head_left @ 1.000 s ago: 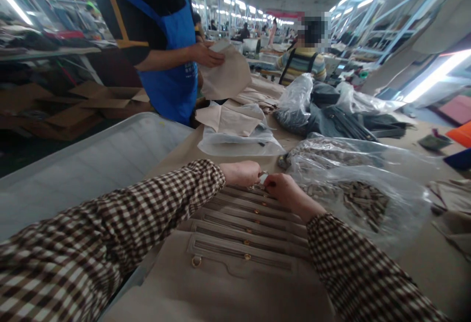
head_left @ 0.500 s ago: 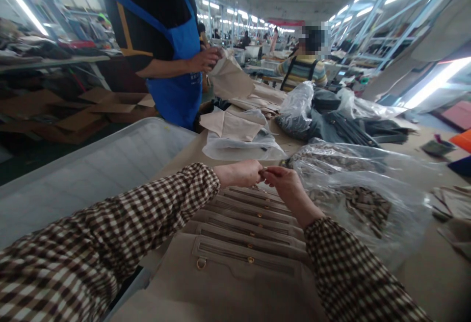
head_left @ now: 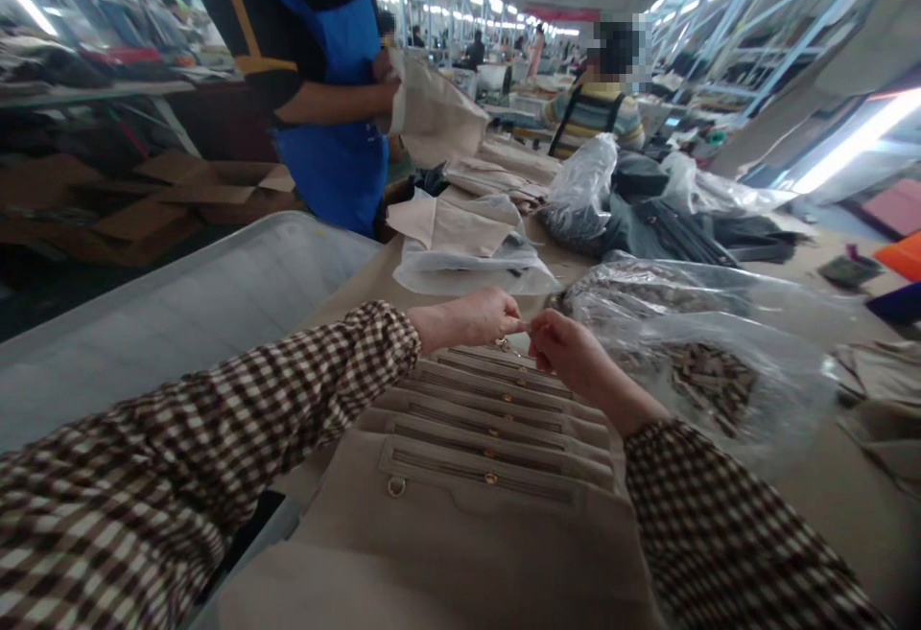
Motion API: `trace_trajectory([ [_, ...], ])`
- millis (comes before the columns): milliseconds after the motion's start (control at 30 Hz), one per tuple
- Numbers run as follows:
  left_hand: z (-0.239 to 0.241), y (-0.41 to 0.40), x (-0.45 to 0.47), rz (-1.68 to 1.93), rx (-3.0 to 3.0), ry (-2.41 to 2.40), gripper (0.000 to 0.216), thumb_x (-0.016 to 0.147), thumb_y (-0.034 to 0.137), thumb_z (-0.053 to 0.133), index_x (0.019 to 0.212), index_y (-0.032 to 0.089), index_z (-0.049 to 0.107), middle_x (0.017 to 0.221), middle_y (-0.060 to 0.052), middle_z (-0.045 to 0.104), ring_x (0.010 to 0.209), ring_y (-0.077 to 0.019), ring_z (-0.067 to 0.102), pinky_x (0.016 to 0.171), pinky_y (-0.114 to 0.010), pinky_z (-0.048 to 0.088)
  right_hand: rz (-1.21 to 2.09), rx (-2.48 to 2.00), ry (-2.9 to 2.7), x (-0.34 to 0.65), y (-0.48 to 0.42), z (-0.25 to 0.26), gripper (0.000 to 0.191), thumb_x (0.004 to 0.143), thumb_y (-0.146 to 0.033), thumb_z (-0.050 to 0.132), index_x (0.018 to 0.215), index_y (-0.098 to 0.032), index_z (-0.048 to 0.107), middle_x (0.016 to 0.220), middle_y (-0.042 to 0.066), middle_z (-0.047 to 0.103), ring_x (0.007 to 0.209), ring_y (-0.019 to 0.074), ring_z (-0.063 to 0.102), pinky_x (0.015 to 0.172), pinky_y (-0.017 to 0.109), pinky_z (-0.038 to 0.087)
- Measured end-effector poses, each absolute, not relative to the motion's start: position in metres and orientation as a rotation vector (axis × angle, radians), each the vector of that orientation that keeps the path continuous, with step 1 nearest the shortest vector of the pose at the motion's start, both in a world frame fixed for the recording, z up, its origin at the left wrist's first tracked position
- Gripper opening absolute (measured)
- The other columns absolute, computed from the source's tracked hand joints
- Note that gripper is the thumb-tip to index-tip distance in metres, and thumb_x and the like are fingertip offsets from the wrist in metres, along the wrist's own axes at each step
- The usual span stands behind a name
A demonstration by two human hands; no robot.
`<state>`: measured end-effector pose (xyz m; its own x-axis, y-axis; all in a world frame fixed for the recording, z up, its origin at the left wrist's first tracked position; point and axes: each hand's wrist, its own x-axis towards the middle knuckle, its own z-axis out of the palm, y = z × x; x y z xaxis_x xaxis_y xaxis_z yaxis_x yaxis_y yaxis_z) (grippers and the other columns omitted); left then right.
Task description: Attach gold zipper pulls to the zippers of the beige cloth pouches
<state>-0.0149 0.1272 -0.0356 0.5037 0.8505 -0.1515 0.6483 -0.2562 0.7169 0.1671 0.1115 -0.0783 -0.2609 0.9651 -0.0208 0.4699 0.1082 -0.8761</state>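
Note:
Overlapping beige fabric panels (head_left: 504, 553) lie in a row in front of me, each with a dark zipper (head_left: 460, 465) and a gold zipper pull (head_left: 490, 478). A gold ring (head_left: 395, 486) shows on the nearest one. Over the far end of the row, my left hand (head_left: 475, 315) is closed in a pinch. Just to its right, my right hand (head_left: 572, 350) is closed too, its fingers curled. Whatever small thing is between the fingertips is too small to make out. A bit of gold metal (head_left: 505, 346) shows just beneath them.
Clear plastic bags (head_left: 777, 381) of small brown strips lie to the right. Dark bags (head_left: 669, 232) are piled behind. Beige pieces (head_left: 460, 227) rest on plastic farther up the table. A translucent bin (head_left: 179, 275) stands at left. A person in a blue apron (head_left: 338, 160) handles beige fabric (head_left: 438, 117).
My fingertips, together before, have come slightly apart; my right hand has moved a little right and turned. The person in the apron has drawn the beige fabric closer.

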Motion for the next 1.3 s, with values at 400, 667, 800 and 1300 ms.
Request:
trace_trajectory([
  [400,-0.068,0.126,-0.003,0.069,2.098,1.26,0.02,0.082,0.025,0.055,0.07,0.014,0.068,0.056,0.002,0.052,0.055,-0.0111,0.043,0.054,-0.027,0.026,0.688,-1.532,-2.244,0.194,0.101,-0.099,0.017,0.075,-0.022,0.057,0.073,-0.018,0.073,0.065,0.001,0.067,0.063,0.0137,0.055,0.06,0.025,0.035],
  [667,-0.06,0.122,0.003,0.01,2.199,1.296,0.024,0.087,0.026,0.054,0.083,0.013,0.073,0.067,-0.002,0.062,0.061,-0.0121,0.048,0.055,-0.025,0.029,0.448,-1.656,-2.421,0.189,0.097,-0.095,0.021,0.081,-0.021,0.055,0.082,-0.021,0.075,0.074,0.004,0.072,0.07,0.0161,0.061,0.063,0.025,0.036],
  [800,-0.06,0.121,0.004,-0.033,2.23,1.306,0.024,0.088,0.025,0.054,0.088,0.013,0.075,0.073,-0.004,0.067,0.062,-0.0128,0.051,0.057,-0.025,0.032,0.414,-1.693,-2.515,0.186,0.096,-0.088,0.021,0.081,-0.021,0.055,0.084,-0.021,0.076,0.074,0.004,0.071,0.067,0.0152,0.059,0.061,0.025,0.034],
  [1300,-0.057,0.122,-0.017,0.08,2.144,1.384,0.024,0.089,0.027,0.053,0.082,0.013,0.071,0.067,-0.002,0.062,0.061,-0.0125,0.051,0.055,-0.024,0.033,0.496,-1.645,-2.326,0.175,0.09,-0.082,0.019,0.081,-0.024,0.051,0.075,-0.019,0.068,0.067,0.002,0.064,0.063,0.0146,0.052,0.06,0.027,0.033],
])
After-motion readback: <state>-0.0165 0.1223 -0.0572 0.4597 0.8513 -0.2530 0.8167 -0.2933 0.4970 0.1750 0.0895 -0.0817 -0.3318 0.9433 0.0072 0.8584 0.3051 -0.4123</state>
